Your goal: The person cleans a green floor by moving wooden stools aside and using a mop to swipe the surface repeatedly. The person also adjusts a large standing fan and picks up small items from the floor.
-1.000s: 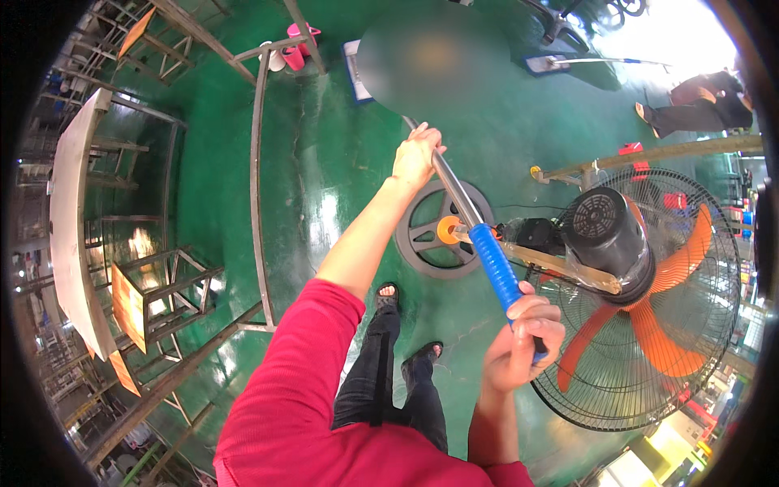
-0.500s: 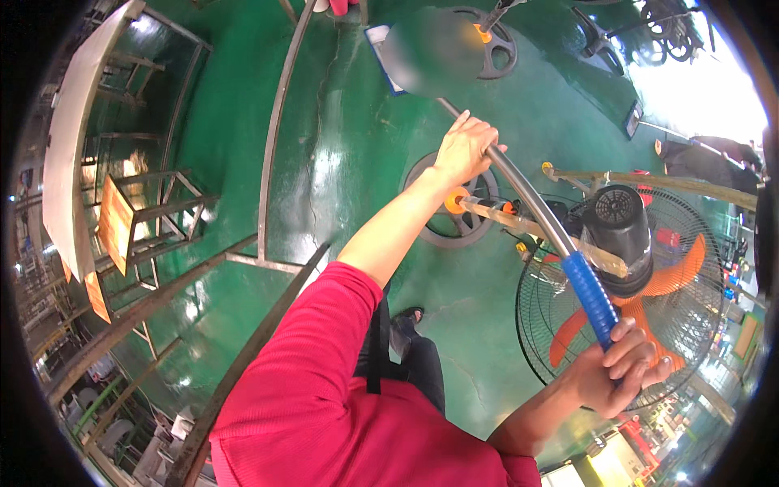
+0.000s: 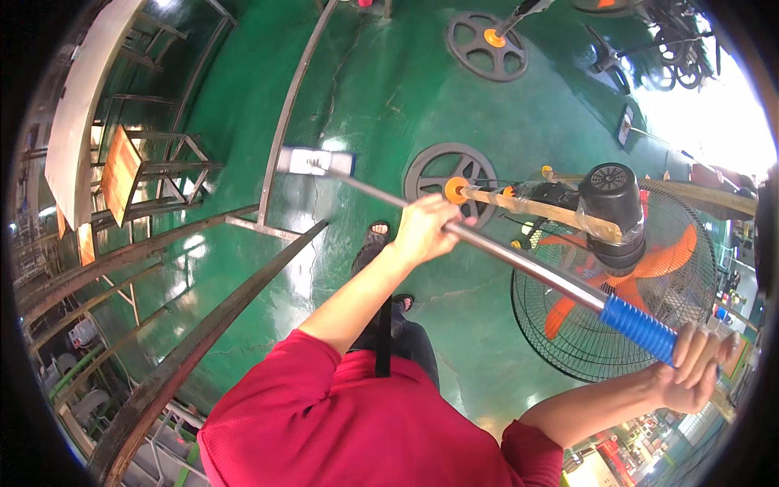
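A flat mop with a steel pole and a ribbed blue grip slants across the view. Its white, dark-edged head lies on the green floor at the left, smeared by motion. My left hand is closed around the middle of the pole. At the right, my right hand is wrapped about the end of the blue grip. Just beyond the pole stands a large fan with orange blades, a black cage and a black motor.
A round, spoked base belongs to the fan; another such base stands farther off. Metal rails and a bare frame beam run along my left. Beyond them are a pale tabletop and a wooden stool.
The mop head has swept left and nearer to me. Both hands have shifted with the pole: the left one nearer, the right one farther right. A foot now shows ahead.
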Motion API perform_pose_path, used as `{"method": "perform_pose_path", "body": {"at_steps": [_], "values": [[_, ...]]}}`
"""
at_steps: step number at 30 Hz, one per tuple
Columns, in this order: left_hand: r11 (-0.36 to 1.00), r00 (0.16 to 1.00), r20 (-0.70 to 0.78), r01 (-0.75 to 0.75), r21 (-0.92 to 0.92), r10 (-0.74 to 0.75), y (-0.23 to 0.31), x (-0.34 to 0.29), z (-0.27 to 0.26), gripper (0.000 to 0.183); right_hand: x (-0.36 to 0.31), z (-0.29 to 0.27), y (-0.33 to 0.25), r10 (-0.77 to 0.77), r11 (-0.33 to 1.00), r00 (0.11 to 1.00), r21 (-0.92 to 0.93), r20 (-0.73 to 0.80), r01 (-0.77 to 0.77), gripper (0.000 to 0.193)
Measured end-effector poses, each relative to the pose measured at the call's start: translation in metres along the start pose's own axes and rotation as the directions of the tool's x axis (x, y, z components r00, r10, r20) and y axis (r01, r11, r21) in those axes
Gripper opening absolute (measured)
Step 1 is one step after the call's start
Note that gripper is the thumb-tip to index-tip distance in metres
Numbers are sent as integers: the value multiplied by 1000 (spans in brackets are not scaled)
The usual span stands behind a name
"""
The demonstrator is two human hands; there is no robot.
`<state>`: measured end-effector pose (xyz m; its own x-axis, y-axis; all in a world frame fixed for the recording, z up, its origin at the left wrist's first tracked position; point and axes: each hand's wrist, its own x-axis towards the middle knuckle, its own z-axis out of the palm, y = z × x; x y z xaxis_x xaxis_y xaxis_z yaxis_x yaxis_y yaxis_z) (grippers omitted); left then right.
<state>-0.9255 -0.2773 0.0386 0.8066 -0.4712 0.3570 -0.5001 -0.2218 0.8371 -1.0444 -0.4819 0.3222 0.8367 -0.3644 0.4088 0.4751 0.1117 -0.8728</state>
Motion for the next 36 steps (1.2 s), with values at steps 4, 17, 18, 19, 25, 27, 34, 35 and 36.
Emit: {"method": "perform_pose_path", "body": {"at_steps": [4,17,18,19,25,27,34,35,36], "values": [[999,999,14,44,15,-44,16,-22,2,32,23,-4,1,27,998,999,62,-22,-26,14],[896,837,-327,-435,91,440,-68,149,29,31,64,44,21,-275,955,959,-138,-68,264,8],[893,827,-343,-441,97,445,-85,166,32,32,68,52,40,-296,940,955,-169,33,297,8],[899,833,-341,-424,114,436,-102,183,36,32,70,58,58,-273,937,960,-210,66,281,8],[950,916,-268,-259,175,299,-182,247,57,29,77,82,159,-140,878,970,-428,198,214,16],[963,930,-263,-220,156,256,-188,243,62,28,78,85,168,-150,845,979,-496,140,200,20],[994,961,-252,-110,25,113,-77,194,64,25,62,71,59,-308,904,949,-331,-71,269,9],[990,965,-236,-132,-45,117,-62,184,67,25,67,77,48,-324,900,944,-329,-65,286,6],[983,967,-213,-163,-87,141,-52,173,68,25,71,82,38,-326,900,944,-325,-57,291,9]]}}
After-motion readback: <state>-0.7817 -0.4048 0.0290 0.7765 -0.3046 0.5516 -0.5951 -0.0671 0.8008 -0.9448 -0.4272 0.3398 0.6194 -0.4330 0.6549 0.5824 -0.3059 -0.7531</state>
